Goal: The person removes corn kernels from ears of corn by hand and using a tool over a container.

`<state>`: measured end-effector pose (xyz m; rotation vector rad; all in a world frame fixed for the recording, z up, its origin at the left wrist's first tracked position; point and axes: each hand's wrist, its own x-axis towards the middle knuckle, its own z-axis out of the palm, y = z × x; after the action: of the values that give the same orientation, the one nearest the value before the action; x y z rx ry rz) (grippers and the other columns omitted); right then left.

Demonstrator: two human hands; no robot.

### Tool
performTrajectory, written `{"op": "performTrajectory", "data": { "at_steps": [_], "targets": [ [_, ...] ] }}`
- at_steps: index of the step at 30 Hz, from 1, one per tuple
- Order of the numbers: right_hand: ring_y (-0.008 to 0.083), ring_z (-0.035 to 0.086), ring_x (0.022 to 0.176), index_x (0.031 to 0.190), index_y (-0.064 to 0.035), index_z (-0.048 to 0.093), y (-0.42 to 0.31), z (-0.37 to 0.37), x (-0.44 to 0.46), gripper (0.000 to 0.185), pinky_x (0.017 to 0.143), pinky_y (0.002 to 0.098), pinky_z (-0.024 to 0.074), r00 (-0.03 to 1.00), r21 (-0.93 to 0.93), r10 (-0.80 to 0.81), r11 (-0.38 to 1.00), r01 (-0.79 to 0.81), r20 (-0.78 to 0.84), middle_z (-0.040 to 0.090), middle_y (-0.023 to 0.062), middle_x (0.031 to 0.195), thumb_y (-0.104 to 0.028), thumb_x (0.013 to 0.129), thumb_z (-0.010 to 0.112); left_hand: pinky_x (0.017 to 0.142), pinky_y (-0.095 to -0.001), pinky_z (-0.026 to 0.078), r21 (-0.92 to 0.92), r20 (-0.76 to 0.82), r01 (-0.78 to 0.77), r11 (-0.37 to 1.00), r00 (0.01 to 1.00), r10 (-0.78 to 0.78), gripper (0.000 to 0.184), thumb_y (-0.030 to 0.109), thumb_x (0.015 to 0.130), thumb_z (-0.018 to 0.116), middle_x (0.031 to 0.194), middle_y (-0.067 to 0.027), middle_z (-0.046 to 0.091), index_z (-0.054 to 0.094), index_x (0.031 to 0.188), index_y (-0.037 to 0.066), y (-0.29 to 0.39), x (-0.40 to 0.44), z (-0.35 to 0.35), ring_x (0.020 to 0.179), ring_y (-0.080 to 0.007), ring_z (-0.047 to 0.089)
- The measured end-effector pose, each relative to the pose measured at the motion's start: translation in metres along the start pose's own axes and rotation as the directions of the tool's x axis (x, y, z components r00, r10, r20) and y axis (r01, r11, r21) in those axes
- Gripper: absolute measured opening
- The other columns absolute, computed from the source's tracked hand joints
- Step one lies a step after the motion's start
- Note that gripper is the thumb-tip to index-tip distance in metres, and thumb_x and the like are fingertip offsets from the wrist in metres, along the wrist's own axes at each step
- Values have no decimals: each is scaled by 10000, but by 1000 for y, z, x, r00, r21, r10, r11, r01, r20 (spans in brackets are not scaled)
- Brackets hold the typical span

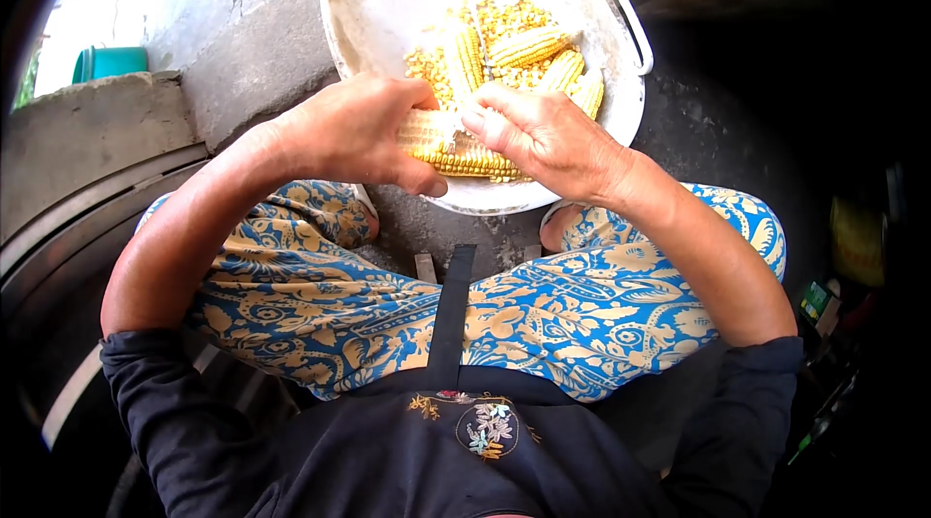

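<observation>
My left hand (pixel 378 133) is wrapped round a partly stripped corn cob (pixel 456 157), with pale bare rows on top and yellow kernels along its lower side. Against the cob's right part presses my right hand (pixel 548 135), fingers curled; whether it holds a second piece is hidden. Both hands are over the near part of a white basin (pixel 364 18). Loose yellow kernels (pixel 499 18) and several whole cobs (pixel 529 47) lie in the basin beyond my hands.
The basin stands on a grey floor (pixel 398 217) between my feet, its white handle (pixel 630 25) at the right. A low concrete ledge (pixel 97 135) is at the left, with a teal container (pixel 112 62) behind it. Patterned trousers cover my legs.
</observation>
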<state>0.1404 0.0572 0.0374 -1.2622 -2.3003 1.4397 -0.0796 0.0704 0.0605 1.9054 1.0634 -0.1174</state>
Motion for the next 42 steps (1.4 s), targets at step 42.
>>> {"op": "performTrajectory", "data": {
  "at_steps": [42],
  "targets": [
    [235,583,916,1071,-9,553,13,-1,0,582,800,339,445,986,145,83,984,-104,144,603,167,966,-545,849,521,745,-372,520,249,0,-91,964,996,94,435,191,612,746,847,-147,658,596,993,45,-19,7,-5,828,-296,652]
  ]
}}
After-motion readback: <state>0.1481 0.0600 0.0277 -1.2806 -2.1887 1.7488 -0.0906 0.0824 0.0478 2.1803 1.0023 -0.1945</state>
